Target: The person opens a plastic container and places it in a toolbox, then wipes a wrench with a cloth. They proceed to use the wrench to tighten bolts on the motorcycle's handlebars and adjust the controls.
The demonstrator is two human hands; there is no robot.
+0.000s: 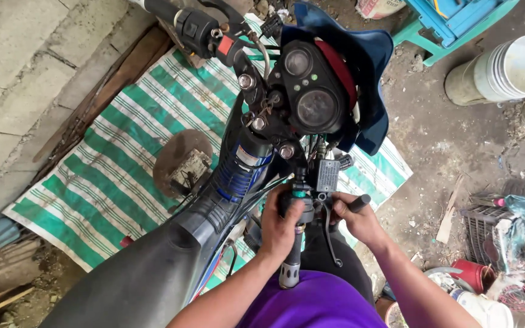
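A black motorcycle (171, 267) with a matte, rounded tank stands over a green-and-white striped woven tarp (123, 164) spread on bare dirt ground (432, 127) beside a concrete block wall (13, 67). Two round glass gauges (311, 91) sit in a blue plastic cowl. The left hand (281, 228) is curled tight around the handlebar grip (291, 261). The right hand (360, 222) pinches a small black tool handle (360, 202) by the curved metal brake lever (330, 234).

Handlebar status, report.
Left hand gripping handlebar. Right hand holds a black tool beside brake lever. Nothing in the way.
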